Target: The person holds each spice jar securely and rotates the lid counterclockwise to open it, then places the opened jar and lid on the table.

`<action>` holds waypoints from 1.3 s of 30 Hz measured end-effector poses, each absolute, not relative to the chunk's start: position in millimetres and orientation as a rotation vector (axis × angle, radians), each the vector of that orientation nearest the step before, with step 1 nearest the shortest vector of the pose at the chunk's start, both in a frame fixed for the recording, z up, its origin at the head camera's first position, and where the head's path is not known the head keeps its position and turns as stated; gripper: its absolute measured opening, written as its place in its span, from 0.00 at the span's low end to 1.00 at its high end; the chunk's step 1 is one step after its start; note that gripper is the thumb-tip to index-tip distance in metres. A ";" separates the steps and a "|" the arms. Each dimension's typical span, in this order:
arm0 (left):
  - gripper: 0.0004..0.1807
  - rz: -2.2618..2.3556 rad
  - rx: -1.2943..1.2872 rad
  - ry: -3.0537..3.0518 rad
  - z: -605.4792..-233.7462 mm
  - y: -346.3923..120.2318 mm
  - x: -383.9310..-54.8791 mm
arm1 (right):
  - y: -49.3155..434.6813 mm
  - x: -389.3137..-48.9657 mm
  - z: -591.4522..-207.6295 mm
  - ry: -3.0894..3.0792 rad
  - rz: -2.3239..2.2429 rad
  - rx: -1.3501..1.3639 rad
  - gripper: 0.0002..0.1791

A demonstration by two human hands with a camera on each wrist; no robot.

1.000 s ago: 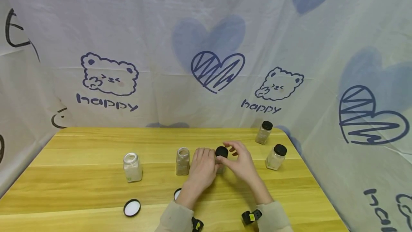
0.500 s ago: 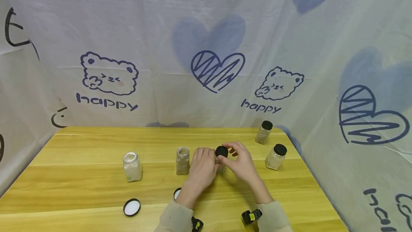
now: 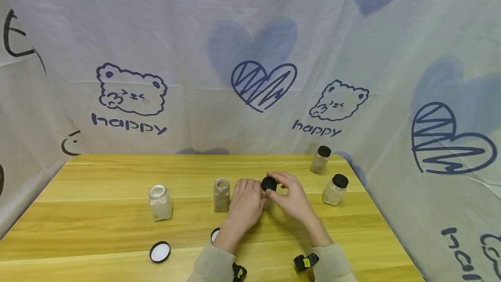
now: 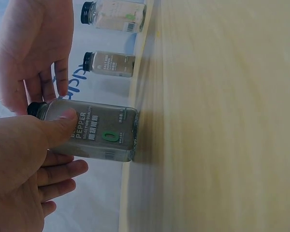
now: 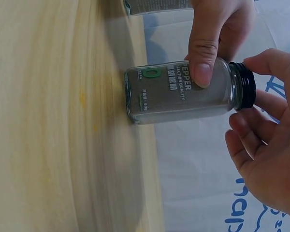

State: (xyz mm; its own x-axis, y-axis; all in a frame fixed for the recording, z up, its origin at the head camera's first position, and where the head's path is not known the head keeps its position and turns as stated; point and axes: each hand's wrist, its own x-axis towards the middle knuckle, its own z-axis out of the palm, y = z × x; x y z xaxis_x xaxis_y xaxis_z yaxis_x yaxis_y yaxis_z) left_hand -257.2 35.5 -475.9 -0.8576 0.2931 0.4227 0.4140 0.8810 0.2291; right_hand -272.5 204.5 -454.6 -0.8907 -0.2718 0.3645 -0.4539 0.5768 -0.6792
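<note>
A clear glass pepper jar [image 5: 159, 94] with greyish powder inside stands upright on the wooden table. My left hand [image 3: 245, 203] grips its body from the left, thumb pressed across the label. At the top, the thumb and fingers of my right hand [image 3: 291, 197] pinch the black screw lid [image 3: 268, 183], which sits on the jar's neck. Just left of my left hand is an uncapped jar of brownish powder [image 3: 221, 197]. Its neighbour further left, an uncapped jar of pale contents [image 3: 160, 206], is also upright.
Two lidded jars stand at the right, a small one [image 3: 321, 160] near the back edge and a wider one [image 3: 335, 190] in front. A black lid [image 3: 160, 252] lies white side up at front left; another lid [image 3: 214, 234] is partly hidden by my left forearm.
My right fingers have shifted round the lid, the index finger now reaching further over its back edge. The left hand and the jar have stayed in place.
</note>
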 end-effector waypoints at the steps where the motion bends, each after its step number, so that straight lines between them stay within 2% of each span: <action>1: 0.24 -0.442 -0.521 -2.671 -475.7 35.5 -257.2 | 204.3 -272.4 -454.5 -2.581 1.214 0.605 0.26; 16: 0.26 -0.441 -0.513 -2.715 -471.2 32.3 -257.3 | 199.7 -271.9 -455.4 -2.551 1.233 0.471 0.23; 39: 0.23 -0.475 -0.498 -2.760 -467.8 26.6 -257.1 | 195.2 -269.0 -456.0 -2.555 1.250 0.597 0.27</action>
State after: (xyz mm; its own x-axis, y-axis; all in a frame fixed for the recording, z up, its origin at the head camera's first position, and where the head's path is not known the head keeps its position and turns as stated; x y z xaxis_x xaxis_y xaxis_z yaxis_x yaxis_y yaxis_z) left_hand -257.1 26.6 -467.8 -0.8964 0.2835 0.3408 0.3811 0.8855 0.2657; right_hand -269.0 195.2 -456.0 -0.8893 -0.2559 0.3790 -0.4563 0.5520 -0.6979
